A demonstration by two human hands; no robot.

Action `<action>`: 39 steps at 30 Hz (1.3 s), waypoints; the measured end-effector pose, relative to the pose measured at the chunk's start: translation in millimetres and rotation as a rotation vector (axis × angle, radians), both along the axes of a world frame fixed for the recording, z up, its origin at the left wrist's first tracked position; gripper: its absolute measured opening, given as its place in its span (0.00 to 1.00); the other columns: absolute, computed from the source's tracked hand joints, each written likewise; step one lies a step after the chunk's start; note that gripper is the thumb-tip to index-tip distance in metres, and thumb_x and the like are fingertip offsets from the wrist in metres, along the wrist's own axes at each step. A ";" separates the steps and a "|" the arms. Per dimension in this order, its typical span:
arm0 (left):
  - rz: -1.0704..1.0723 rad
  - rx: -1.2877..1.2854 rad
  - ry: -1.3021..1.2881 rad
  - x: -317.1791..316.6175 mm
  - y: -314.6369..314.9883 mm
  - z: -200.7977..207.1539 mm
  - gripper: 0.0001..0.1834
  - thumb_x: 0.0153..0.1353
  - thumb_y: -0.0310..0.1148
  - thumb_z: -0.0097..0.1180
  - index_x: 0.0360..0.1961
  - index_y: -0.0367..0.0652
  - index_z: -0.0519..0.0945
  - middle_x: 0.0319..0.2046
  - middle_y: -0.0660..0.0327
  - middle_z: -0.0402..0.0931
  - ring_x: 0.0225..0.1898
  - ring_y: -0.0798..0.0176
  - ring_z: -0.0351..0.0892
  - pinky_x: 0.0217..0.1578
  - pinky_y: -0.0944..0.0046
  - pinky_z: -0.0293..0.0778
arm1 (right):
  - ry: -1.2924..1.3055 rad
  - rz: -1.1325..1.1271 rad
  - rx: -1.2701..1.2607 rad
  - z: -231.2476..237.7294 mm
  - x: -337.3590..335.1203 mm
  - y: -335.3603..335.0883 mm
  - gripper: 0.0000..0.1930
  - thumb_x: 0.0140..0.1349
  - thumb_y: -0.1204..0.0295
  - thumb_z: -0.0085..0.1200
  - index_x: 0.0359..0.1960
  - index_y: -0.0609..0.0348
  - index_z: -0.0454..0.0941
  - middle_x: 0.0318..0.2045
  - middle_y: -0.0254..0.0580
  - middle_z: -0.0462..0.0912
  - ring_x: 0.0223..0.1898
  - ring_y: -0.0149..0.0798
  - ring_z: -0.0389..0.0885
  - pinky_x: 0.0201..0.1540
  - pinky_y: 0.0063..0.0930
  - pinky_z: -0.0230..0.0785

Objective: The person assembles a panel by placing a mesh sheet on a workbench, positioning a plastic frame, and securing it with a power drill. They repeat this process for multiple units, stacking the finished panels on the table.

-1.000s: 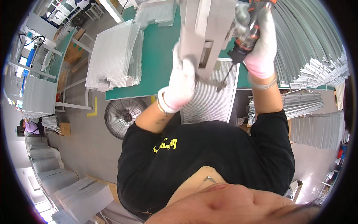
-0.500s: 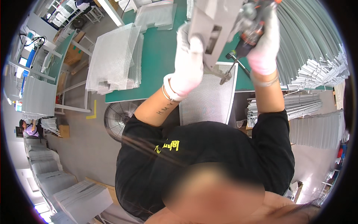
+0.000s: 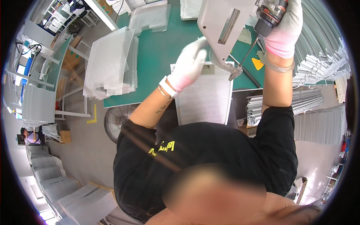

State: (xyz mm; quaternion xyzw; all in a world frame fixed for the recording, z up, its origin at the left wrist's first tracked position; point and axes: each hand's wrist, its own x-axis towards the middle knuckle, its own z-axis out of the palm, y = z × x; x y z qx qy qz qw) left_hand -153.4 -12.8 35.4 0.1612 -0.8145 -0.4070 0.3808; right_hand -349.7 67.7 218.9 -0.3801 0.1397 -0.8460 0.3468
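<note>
My right hand (image 3: 287,32), in a white glove with a pink cuff, grips a black and orange power screwdriver (image 3: 268,22). Its long thin bit slants down toward a small metal piece (image 3: 235,72) at the tip of a light grey slotted housing (image 3: 213,30). My left hand (image 3: 189,62), gloved alike, is raised beside that housing, fingers apart, with nothing visible in it. Below both lies a white-framed mesh panel (image 3: 204,97), its near end overhanging the table edge. A flat grey-green piece (image 3: 207,69) rests at the panel's far end, close to my left hand.
Mesh sheets (image 3: 108,60) are stacked on the left of the green table (image 3: 153,48). A black-handled tool (image 3: 251,77) and a yellow triangular piece (image 3: 257,63) lie at the right. Long pale strips (image 3: 318,41) fill the right side. A floor fan (image 3: 117,122) stands below the table.
My left hand has let go of the grey housing and moved down and left. The housing and the screwdriver in my right hand have shifted slightly right.
</note>
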 end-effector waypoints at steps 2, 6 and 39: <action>0.134 -0.294 -0.403 1.4 -8.4 -26.2 0.20 0.65 0.37 0.52 0.55 0.40 0.75 0.47 0.49 0.79 0.50 0.49 0.79 0.57 0.50 0.68 | 0.043 -0.096 0.002 -0.4 11.4 -0.2 0.15 0.73 0.58 0.53 0.53 0.52 0.75 0.29 0.33 0.82 0.23 0.22 0.79 0.24 0.14 0.73; 0.255 -0.466 -0.603 3.4 4.6 -52.5 0.10 0.58 0.36 0.55 0.38 0.43 0.78 0.32 0.54 0.79 0.36 0.49 0.80 0.48 0.49 0.69 | -0.034 0.023 -0.033 2.6 22.7 -0.1 0.17 0.73 0.58 0.54 0.55 0.55 0.76 0.29 0.33 0.82 0.23 0.23 0.79 0.25 0.14 0.73; 0.334 -0.598 -0.334 72.4 98.9 3.7 0.13 0.39 0.34 0.65 0.30 0.49 0.83 0.21 0.67 0.75 0.23 0.57 0.76 0.25 0.55 0.64 | 0.001 0.188 0.067 -53.2 78.5 -7.1 0.26 0.72 0.44 0.46 0.35 0.58 0.71 0.24 0.32 0.73 0.19 0.25 0.73 0.20 0.15 0.65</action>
